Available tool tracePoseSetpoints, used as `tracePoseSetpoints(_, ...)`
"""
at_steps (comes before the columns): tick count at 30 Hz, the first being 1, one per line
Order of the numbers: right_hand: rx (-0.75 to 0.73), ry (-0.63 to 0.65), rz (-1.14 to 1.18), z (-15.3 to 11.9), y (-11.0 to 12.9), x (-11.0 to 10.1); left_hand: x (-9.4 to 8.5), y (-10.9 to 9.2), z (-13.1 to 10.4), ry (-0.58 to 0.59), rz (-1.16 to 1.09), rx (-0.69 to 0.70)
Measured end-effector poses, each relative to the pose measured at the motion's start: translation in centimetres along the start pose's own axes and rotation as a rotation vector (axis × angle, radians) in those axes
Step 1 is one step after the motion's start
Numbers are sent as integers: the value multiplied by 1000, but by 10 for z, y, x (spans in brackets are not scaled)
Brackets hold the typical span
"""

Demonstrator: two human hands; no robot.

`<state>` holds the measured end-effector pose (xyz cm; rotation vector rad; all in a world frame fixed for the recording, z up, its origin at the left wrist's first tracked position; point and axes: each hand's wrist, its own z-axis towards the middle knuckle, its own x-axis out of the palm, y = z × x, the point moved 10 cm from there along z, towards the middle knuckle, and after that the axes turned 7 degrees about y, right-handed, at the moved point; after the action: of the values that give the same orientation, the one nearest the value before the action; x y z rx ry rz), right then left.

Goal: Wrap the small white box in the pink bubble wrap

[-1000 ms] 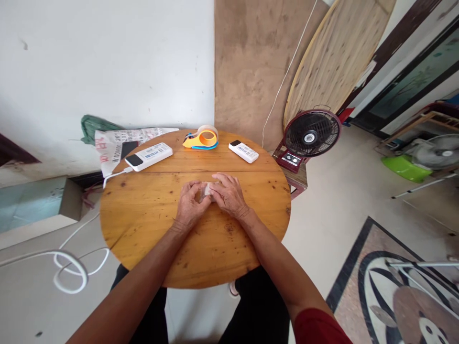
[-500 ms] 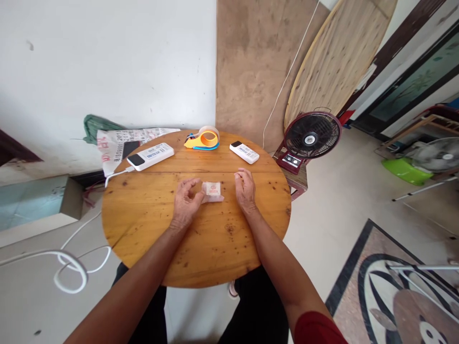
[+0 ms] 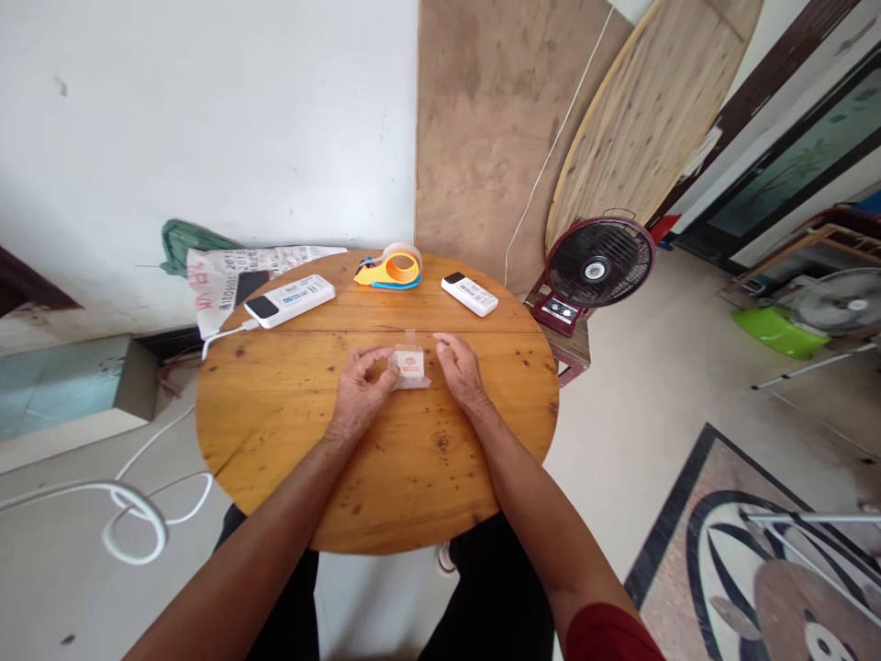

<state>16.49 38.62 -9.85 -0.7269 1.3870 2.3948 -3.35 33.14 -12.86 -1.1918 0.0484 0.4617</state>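
Observation:
A small squarish packet (image 3: 411, 364) with red print lies on the wooden table in front of me, in clear or whitish wrapping that spreads along its near edge. A short clear strip (image 3: 411, 337) shows at its far side. My left hand (image 3: 362, 386) is closed at the packet's left edge, thumb and fingers against it. To the right, my right hand (image 3: 462, 372) is apart from the packet, its fingers bent loosely toward it, with nothing visible in them.
An orange and blue tape dispenser (image 3: 391, 268) stands at the table's (image 3: 275, 413) far side. One white power bank (image 3: 470, 294) lies right of it; another white power bank (image 3: 290, 300) with a cable lies left. A dark red fan (image 3: 597, 266) stands beyond the right edge.
My right hand has moved left, closer to the packet. A clear strip now shows at the packet's far side. The left hand and packet have shifted barely.

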Motion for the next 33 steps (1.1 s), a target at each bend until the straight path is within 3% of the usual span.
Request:
tracePoseSetpoints(4, 87, 60, 181, 0, -12, 12, 7, -15, -1, 44, 49, 77)
tracePoseSetpoints(11, 293, 65, 319, 13, -43, 33, 10, -19, -2, 82, 49, 105)
tracePoseSetpoints(15, 351, 125, 388, 28, -45, 48, 11, -22, -3, 84, 75, 131)
tracePoseSetpoints(19, 399, 100, 534, 36, -46, 58, 11, -23, -3, 87, 80, 143)
tracePoseSetpoints(23, 372, 80, 647, 35, -43, 59, 12, -22, -3, 95, 86, 138)
tracePoseSetpoints(28, 321, 150, 769, 27, -31, 57, 13, -22, -2, 92, 118, 140)
tracePoseSetpoints(33, 167, 224, 591, 26, -8, 51, 12, -23, -1, 86, 116, 155)
